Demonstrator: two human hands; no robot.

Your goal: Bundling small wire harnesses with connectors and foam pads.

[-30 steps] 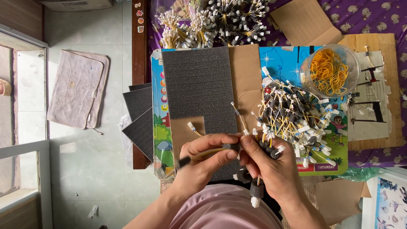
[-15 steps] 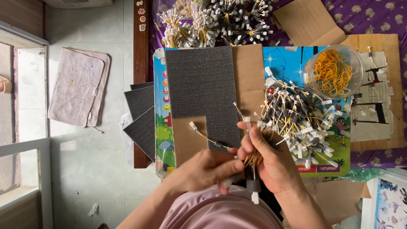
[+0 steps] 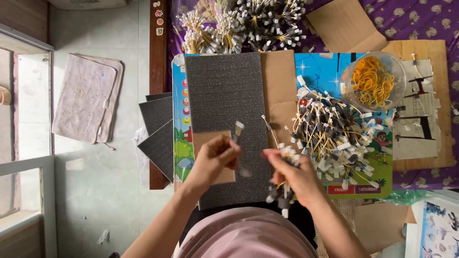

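My left hand (image 3: 214, 160) pinches one thin stick with a pale tip (image 3: 237, 131), held upright over a dark grey foam sheet (image 3: 224, 91). My right hand (image 3: 294, 174) grips a small bunch of the same yellow sticks with grey and white ends (image 3: 283, 193), pointing down toward my lap. The two hands are a short gap apart. A loose heap of these sticks (image 3: 330, 136) lies just right of my right hand on a colourful board (image 3: 315, 71).
A clear bowl of yellow rubber bands (image 3: 374, 82) stands at the right. Bundled sticks (image 3: 244, 21) are piled at the back. Spare foam sheets (image 3: 158, 129) overhang the table's left edge. Cardboard pieces (image 3: 342, 24) and a grey floor mat (image 3: 86, 98) are around.
My left hand has lifted a single stick up and away from the bunch, and my hands have drawn slightly apart. The bunch stays in my right hand.
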